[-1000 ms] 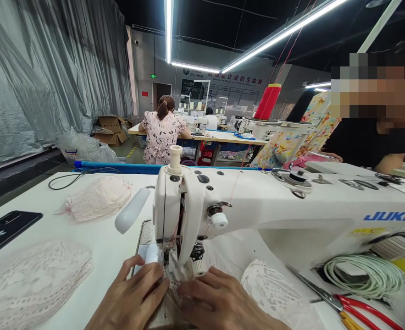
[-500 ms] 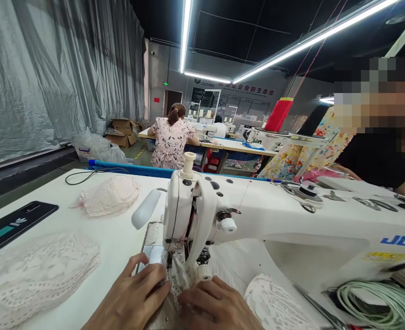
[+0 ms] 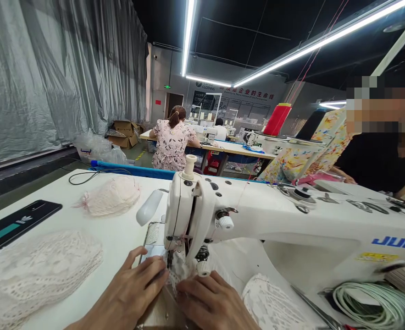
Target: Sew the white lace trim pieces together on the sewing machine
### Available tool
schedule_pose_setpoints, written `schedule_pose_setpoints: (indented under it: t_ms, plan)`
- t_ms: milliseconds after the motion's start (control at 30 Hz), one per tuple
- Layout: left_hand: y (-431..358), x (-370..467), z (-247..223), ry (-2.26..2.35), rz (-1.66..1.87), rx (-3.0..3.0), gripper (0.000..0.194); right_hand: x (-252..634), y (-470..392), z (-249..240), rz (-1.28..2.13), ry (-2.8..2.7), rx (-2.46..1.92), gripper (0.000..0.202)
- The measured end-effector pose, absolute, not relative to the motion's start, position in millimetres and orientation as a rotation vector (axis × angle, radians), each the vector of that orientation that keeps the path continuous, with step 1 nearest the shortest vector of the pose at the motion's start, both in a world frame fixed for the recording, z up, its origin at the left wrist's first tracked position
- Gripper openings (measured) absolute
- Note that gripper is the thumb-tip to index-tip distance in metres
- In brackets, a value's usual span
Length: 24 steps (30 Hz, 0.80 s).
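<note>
A strip of white lace fabric lies under the presser foot of a white sewing machine. My left hand rests on the machine bed left of the foot, its bent fingers pressed together at the lace's edge. Close to the needle on the right, my right hand curls over the lace, pinching it; its fingertips are partly hidden. Sheer white material spreads behind the machine head's lower knob.
Stacked lace pieces, a pinkish lace bundle and a phone lie on the left. To the right are a lace piece, scissors and coiled pale-green cord. A person in black sits beyond the machine.
Less lace shows in front of the presser foot, and both hands sit slightly nearer the needle. The camera view has shifted a little.
</note>
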<state>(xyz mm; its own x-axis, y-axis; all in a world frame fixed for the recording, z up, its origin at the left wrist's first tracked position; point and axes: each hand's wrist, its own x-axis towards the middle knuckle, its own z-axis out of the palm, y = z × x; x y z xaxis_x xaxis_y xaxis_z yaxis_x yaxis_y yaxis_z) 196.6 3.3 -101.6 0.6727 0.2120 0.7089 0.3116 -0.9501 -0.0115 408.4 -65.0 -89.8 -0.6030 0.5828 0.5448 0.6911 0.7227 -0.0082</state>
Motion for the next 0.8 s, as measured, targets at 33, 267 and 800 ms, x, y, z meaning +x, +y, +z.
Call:
schedule_pose_setpoints:
  t_ms: [33, 267, 800]
  plan:
    - [3.9, 196.8, -100.9, -0.434, -1.163, -2.734, 0.033, 407.7, -64.8, -90.0, -0.272, -2.394, -0.962, 0.053]
    - [1.9, 191.9, -105.0, -0.542, -1.101, -2.743, 0.03, 406.6, -62.0, -95.3, -0.371, -2.321, -0.954, 0.06]
    - [-42.9, 166.0, -85.2, -1.234, -1.239, -3.2, 0.053, 401.4, -94.9, -44.2, 1.025, -1.965, -1.109, 0.017]
